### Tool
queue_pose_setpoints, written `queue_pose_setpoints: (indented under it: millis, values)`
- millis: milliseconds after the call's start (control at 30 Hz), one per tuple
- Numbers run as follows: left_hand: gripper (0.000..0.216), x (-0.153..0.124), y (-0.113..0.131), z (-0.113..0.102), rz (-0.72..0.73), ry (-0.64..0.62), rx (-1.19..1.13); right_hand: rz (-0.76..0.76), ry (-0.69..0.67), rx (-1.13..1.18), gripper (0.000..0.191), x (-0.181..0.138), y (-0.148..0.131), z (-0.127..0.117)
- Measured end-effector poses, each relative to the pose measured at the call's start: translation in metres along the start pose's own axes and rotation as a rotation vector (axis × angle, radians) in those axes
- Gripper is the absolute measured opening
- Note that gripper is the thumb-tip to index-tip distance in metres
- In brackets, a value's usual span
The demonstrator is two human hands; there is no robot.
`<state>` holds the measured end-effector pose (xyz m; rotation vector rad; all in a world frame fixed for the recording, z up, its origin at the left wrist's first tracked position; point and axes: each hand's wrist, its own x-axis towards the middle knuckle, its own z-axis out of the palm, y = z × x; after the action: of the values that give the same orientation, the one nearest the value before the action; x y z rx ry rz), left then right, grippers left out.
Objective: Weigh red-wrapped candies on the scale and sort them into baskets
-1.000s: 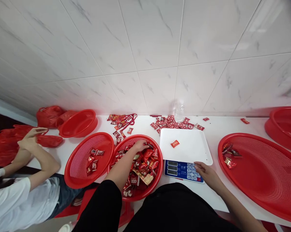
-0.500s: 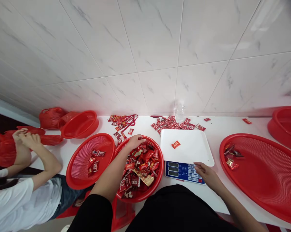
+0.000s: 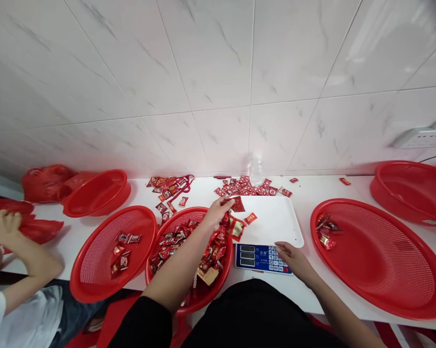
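My left hand (image 3: 218,215) is closed on red candy packets (image 3: 238,204), held over the near left edge of the white weighing tray (image 3: 272,222). A gold-and-red packet (image 3: 235,228) hangs just below these fingers; whether they grip it too I cannot tell. Under my left forearm stands a red basket (image 3: 228,278) full of wrapped candies (image 3: 212,251). One small red candy (image 3: 250,218) lies on the tray. My right hand (image 3: 293,260) is open and holds nothing, its fingers loosely stretched by the blue scale keypad (image 3: 263,258).
Flat red packets (image 3: 245,186) and a clear plastic bottle (image 3: 256,171) are behind the tray. Red baskets holding a few candies stand left (image 3: 91,263) and right (image 3: 370,261). At far left a co-worker's hand (image 3: 4,227) touches red bags. A tiled wall (image 3: 218,140) bounds the back.
My left hand has risen from the candy basket and moved right to the tray, with packets in its fingers. My right hand stays near the scale. The camera view has turned slightly right.
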<state>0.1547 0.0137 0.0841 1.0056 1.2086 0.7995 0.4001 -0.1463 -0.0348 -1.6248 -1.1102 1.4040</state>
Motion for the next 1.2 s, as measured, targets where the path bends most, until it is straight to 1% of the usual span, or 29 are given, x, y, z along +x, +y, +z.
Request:
queue_pose_setpoints:
  millis: [100,133,200,333,400,500,567,633,733,800,900,1000,1100,1200]
  values:
    - [0.038,0.007,-0.022,0.038,-0.055,-0.016,-0.19,-0.009,-0.007,-0.001,0.044,0.002,0.001,-0.001]
    - [0.038,0.01,-0.03,0.046,-0.079,-0.014,-0.241,-0.011,-0.01,-0.001,0.044,0.002,0.002,-0.002]
    - [0.037,0.015,-0.042,0.054,-0.123,0.016,-0.331,-0.008,-0.009,-0.009,0.044,0.001,0.004,-0.004]
    - [0.034,0.028,-0.056,0.048,-0.145,0.121,-0.432,-0.028,0.019,-0.077,0.041,-0.004,0.002,-0.003]
    - [0.034,0.033,-0.059,0.043,-0.138,0.155,-0.428,-0.081,0.038,-0.169,0.039,-0.006,-0.005,0.002]
    - [0.035,0.035,-0.062,0.04,-0.164,0.17,-0.362,-0.239,0.037,-0.409,0.038,-0.005,-0.021,0.013]
    - [0.038,0.033,-0.065,0.04,-0.2,0.183,-0.309,-0.338,-0.004,-0.586,0.039,-0.001,-0.031,0.023]
    - [0.043,0.03,-0.066,0.04,-0.218,0.189,-0.289,-0.381,-0.073,-0.732,0.043,0.005,-0.038,0.032]
    - [0.05,0.025,-0.067,0.038,-0.218,0.19,-0.316,-0.355,-0.185,-0.88,0.051,0.013,-0.038,0.041]
    - [0.049,0.022,-0.066,0.036,-0.232,0.178,-0.329,-0.304,-0.216,-0.944,0.055,0.017,-0.034,0.043]
    - [0.043,0.015,-0.066,0.033,-0.27,0.147,-0.313,-0.246,-0.194,-0.994,0.057,0.019,-0.026,0.038]
    - [0.036,0.009,-0.067,0.033,-0.296,0.124,-0.257,-0.223,-0.159,-1.006,0.058,0.019,-0.018,0.029]
    - [0.033,0.003,-0.067,0.036,-0.299,0.101,-0.235,-0.198,-0.125,-1.014,0.057,0.019,-0.012,0.02]
    - [0.032,-0.003,-0.066,0.039,-0.281,0.072,-0.242,-0.16,-0.075,-1.023,0.054,0.019,-0.013,0.012]
